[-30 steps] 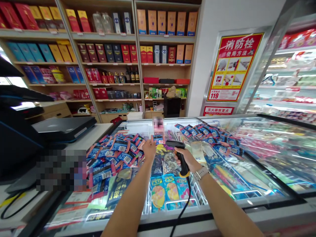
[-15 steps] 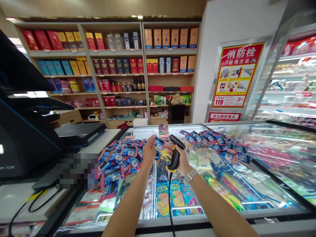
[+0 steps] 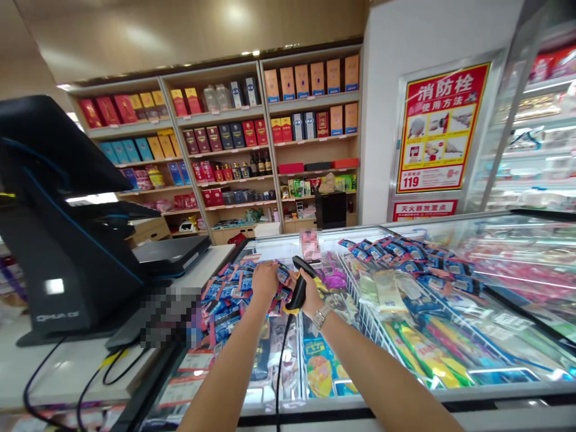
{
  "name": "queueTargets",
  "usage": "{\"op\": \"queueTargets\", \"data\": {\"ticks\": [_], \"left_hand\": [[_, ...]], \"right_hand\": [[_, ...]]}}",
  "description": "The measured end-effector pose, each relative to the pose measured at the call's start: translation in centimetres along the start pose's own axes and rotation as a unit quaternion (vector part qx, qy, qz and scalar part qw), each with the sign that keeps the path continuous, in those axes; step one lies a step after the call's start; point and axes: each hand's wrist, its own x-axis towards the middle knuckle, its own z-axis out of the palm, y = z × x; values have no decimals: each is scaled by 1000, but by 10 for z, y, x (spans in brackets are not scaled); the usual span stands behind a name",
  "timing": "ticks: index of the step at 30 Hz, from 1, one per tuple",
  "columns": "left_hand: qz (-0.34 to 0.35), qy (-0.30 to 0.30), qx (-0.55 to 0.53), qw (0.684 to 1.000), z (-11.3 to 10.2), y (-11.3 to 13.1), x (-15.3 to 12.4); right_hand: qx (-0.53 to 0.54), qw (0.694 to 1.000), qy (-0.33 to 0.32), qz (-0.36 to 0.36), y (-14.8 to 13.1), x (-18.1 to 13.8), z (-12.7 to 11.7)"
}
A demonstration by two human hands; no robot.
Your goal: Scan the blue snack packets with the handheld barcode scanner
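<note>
My right hand (image 3: 311, 295) is wrapped round the handle of a black and yellow barcode scanner (image 3: 297, 289), whose cable hangs down toward me. Just left of it, my left hand (image 3: 264, 279) is closed on the edge of a small blue and pink packet (image 3: 282, 273) with a white label. The scanner's head is tilted close to this packet. Beneath and beside my left hand spreads a heap of similar blue packets (image 3: 227, 294) on the glass top of a chest freezer (image 3: 265, 411). My left fingertips are partly hidden.
More blue packets (image 3: 396, 249) lie on the glass at the right. A phone-like upright item (image 3: 309, 246) stands at the freezer's far edge. To the left are a dark checkout terminal (image 3: 85, 252) and a flat scale (image 3: 173, 249). Shelves of boxes (image 3: 225, 138) line the back.
The view has turned left and tilted up. Both hands, with the packet and the scanner, have shifted left toward the left heap, and the scanner sits closer to the packet.
</note>
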Motion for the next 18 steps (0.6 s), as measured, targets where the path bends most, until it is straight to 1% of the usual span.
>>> {"op": "queueTargets", "data": {"ticks": [2,3,6,10,13,16,18], "left_hand": [[15,24,-38,999,0,11,5],[22,31,-60,997,1,19,9],[42,28,-137,989,12,50,22],[45,-24,-248,967,44,106,41],[41,-78,-335,938,72,156,54],[55,-124,-396,908,97,208,64],[64,-151,-423,891,112,241,71]], "right_hand": [[7,1000,8,20,-21,1,-10],[10,1000,14,13,-34,1,-18],[5,997,49,-66,-79,2,-53],[-7,980,137,-142,-144,-2,-117],[-8,963,191,-191,-187,-11,-163],[23,939,243,-243,-218,-18,-196],[50,927,266,-261,-231,-19,-209]]}}
